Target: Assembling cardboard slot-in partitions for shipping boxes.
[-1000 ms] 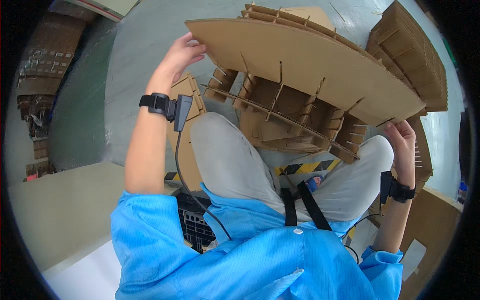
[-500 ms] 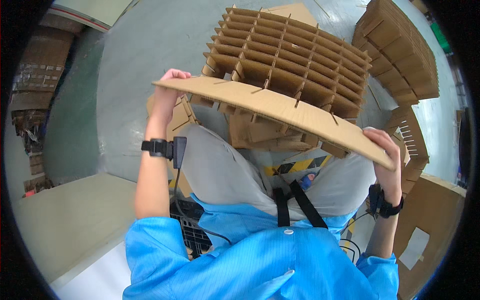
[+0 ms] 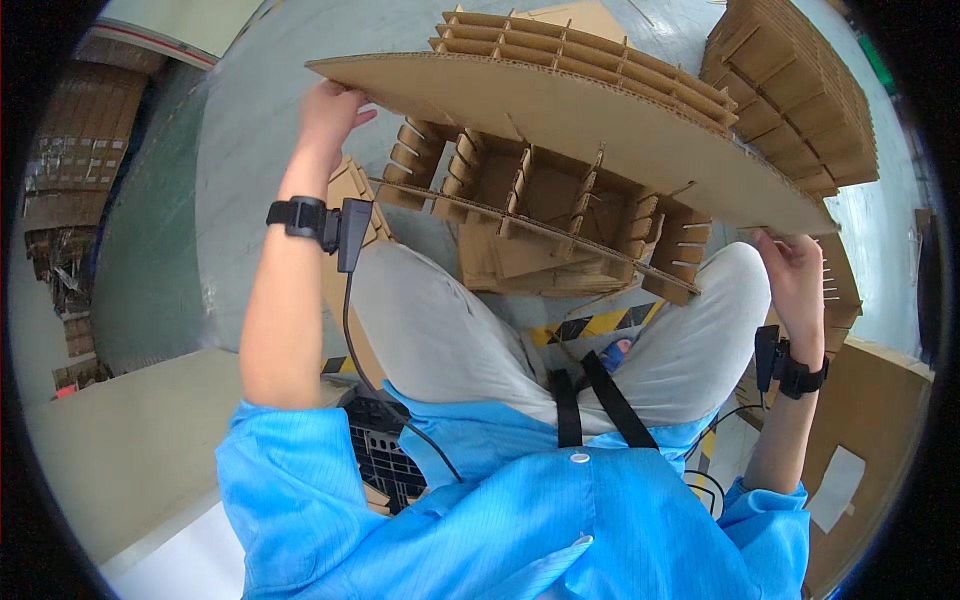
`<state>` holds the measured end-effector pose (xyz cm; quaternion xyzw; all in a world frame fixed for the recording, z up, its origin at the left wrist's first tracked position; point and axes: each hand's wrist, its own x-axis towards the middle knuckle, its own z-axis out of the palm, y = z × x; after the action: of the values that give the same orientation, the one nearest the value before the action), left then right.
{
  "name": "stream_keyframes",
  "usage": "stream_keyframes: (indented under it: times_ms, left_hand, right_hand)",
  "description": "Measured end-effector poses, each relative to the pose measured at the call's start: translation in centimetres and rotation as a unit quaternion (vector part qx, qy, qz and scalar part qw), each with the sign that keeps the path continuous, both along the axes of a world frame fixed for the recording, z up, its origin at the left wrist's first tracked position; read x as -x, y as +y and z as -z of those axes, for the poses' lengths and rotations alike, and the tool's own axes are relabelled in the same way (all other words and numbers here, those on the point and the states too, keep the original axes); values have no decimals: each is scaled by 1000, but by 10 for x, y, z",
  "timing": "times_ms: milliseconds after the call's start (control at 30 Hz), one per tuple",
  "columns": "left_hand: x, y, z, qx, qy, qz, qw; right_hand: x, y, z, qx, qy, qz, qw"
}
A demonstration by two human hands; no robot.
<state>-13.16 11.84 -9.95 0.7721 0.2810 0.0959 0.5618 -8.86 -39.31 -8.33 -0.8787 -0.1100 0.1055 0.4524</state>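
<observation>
A long slotted cardboard strip (image 3: 590, 125) stretches across the cardboard divider grid, its broad face turned toward me. My left hand (image 3: 328, 118) is closed on its left end, with the thumb and part of the fingers below the edge. At the right end my right hand (image 3: 793, 270) grips the lower edge, fingertips partly hidden by the strip. Beyond the strip shows the far part of the divider grid (image 3: 580, 50). On the near side, slotted cross pieces (image 3: 520, 180) stick out, joined to a near strip (image 3: 535, 233). The strip hides the grid's middle.
A stack of folded cardboard dividers (image 3: 795, 95) stands at the far right. Flat cardboard pieces (image 3: 520, 262) lie under the grid, near my knees. A large cardboard box (image 3: 880, 430) is at the right, and a black plastic crate (image 3: 375, 450) sits by my left side.
Both hands have turned the strip so its broad face shows, and shifted it farther from me. The grid's near cross pieces have come into view below it.
</observation>
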Motion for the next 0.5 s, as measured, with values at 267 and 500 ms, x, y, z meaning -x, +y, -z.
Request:
stream_keyframes:
  times_ms: [267,500]
  left_hand:
    - [-1,1,19,-4,46,-12,999]
    - [-6,6,36,-38,61,-60,996]
  right_hand:
    - [1,11,-1,0,5,-14,1000]
    - [-15,17,10,16,-41,-48,998]
